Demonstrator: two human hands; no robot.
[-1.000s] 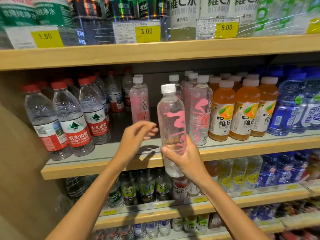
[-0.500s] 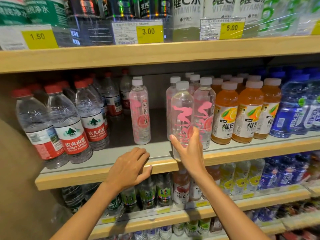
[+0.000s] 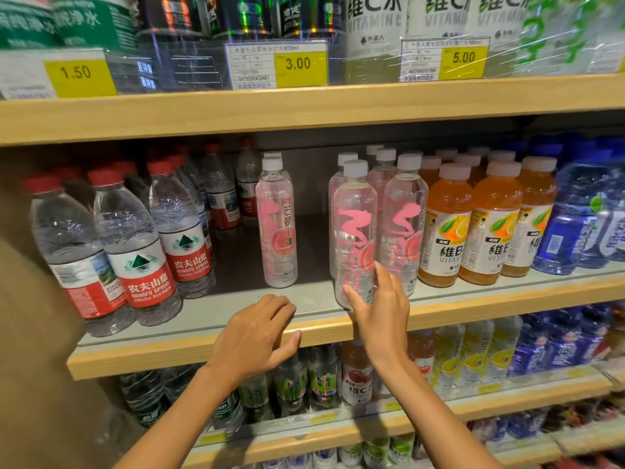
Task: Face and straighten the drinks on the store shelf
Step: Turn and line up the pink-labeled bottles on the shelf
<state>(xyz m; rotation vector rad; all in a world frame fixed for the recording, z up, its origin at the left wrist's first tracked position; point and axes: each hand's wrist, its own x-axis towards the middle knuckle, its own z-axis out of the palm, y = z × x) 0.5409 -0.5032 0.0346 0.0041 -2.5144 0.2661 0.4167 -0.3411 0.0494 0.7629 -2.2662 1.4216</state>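
Head view, near, straight toward shelf (image 3: 152, 353)

Middle shelf (image 3: 203, 333): a bare lane runs to the back wall between a lone pink bottle (image 3: 277, 228) and, at its 3 o'clock, the front pink bottle (image 3: 353, 231), which the right hand (image 3: 378, 309) holds. The left hand (image 3: 257, 336) rests on the shelf edge at the lane's 6 o'clock. At the lone bottle's 9 o'clock is a narrower gap, bounded by red-capped water bottles (image 3: 182, 238), with more behind. Orange drinks (image 3: 446, 228) stand packed at 3 o'clock. The upper shelf board (image 3: 304, 110) sits close over the caps at 12 o'clock.
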